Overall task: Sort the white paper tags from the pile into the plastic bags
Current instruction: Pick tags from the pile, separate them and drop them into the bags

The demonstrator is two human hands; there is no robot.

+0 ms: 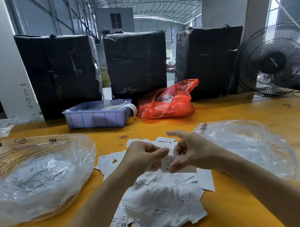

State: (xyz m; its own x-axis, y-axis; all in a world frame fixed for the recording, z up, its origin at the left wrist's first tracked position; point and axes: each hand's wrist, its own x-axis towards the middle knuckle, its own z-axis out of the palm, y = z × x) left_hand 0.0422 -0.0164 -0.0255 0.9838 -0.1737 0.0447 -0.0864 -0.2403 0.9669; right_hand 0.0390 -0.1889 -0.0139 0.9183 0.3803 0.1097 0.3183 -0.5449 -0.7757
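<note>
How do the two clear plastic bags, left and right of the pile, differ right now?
The left bag bulges with white tags, one showing XXL; the right bag looks nearly empty and lies flatter. The left bag carries brown printing across its top; the right bag shows only a small printed patch at its far corner. Both are clear plastic, lying on the yellow table beside the pile.

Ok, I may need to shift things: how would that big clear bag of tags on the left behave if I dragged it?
The left clear bag is thin, crumpled film, so it would probably sag and deform rather than slide as one piece. It bulges with tags, so likely light but shifting. Its mouth looks loose; tags might spill onto the table.
</note>
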